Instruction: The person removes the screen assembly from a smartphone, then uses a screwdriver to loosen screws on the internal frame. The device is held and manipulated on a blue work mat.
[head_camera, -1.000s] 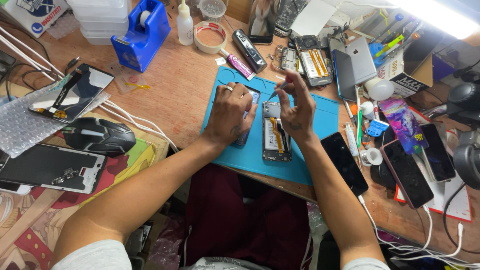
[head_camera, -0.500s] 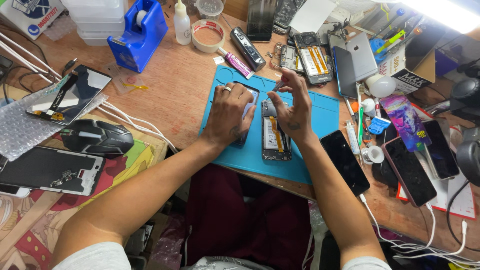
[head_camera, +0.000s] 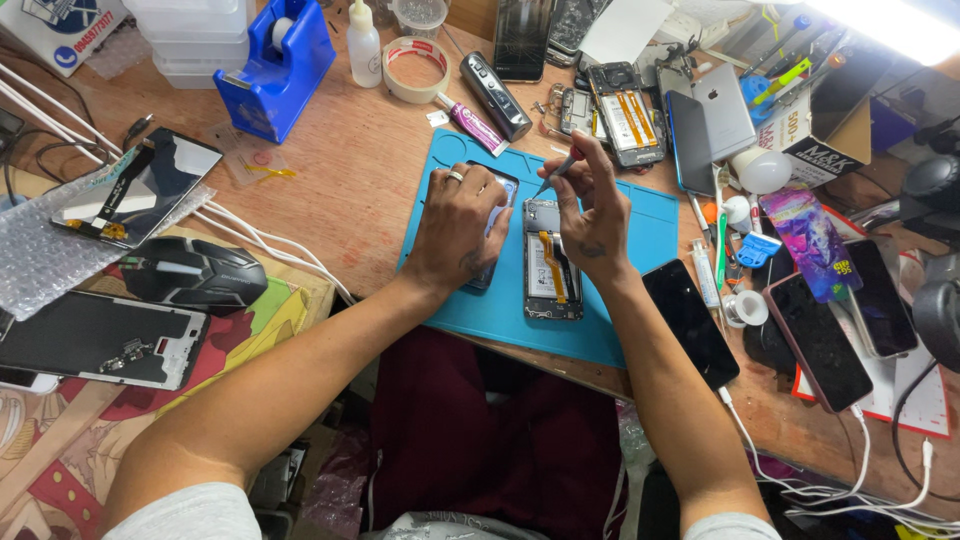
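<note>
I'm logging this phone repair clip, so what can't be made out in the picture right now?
Head view only:
- Phone part under the left hand: mostly covered by the palm.
- Tip of the thin tool in the right hand: too small to identify.
- Opened phone: upper end hidden by the right hand.
- Black device: cut off by the right edge.

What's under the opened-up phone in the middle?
The opened phone lies on a blue work mat, which sits on the wooden table. The right hand, holding thin tweezers, hovers above its top end. The mat beneath the phone is hidden.
</note>
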